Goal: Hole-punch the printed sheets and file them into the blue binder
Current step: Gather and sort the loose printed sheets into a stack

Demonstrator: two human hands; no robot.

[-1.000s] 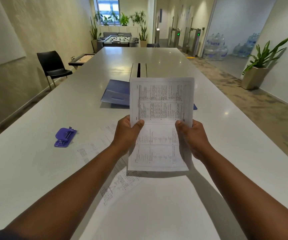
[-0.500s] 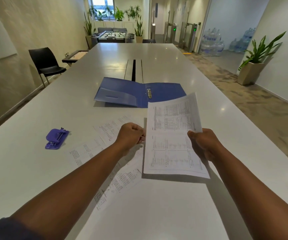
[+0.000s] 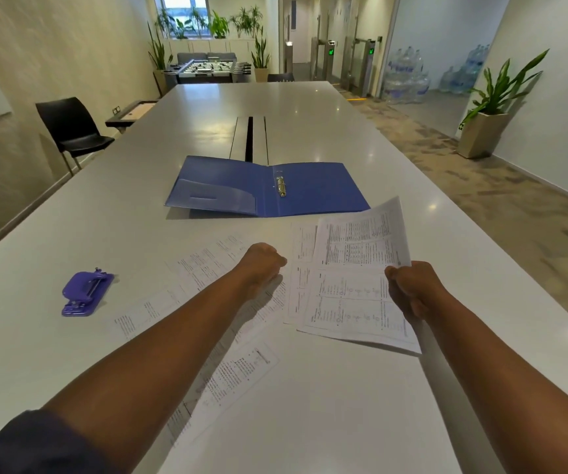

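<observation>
We have lowered the printed sheets [image 3: 354,282] from eye level to the bench [image 3: 309,405]; our right hand [image 3: 412,290] still pinches their edge, while our left hand [image 3: 263,261] has let go, fingers curled on nothing. They lie just before the open blue binder [image 3: 309,189], and the hole punch [image 3: 86,292], well apart at left, is probably needed next.

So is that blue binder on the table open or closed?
Open. The blue plastic ring binder lies spread flat on the white table, both covers apart, its metal rings showing, with no sheets filed.

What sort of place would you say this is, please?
Probably an office meeting or break area: a long white table, entry gates by the corridor, stacked water bottles, and a table football game at the far end.
</observation>
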